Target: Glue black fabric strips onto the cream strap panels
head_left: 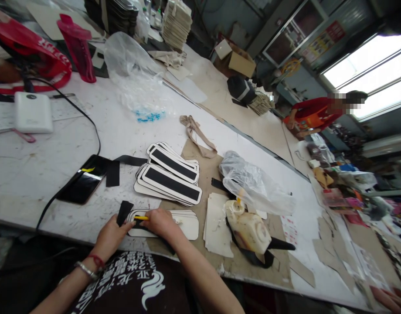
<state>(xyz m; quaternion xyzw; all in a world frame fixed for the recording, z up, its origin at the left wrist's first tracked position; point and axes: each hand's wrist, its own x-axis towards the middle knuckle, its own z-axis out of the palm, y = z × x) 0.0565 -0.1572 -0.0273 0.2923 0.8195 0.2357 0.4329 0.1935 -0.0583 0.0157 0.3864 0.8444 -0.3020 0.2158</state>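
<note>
My left hand (111,235) pinches a black strip (124,211) that stands up from its fingers, at the left end of a stack of white rounded panels (188,226) near the table's front edge. Closed around a thin yellow tool (141,217), my right hand (160,222) rests over the same stack; the tool's kind cannot be made out. Black material shows on the top panel between the hands. Just beyond lie two fanned piles of white panels, the nearer pile (171,184) and the farther pile (175,162), with black strips down their middles.
A stained plastic jug (253,231) and pale sheets (218,224) lie to the right, below a clear plastic bag (253,179). At left are a phone (84,179), a cable, a white power bank (33,112) and a pink bottle (78,50). A person (318,114) stands across the table.
</note>
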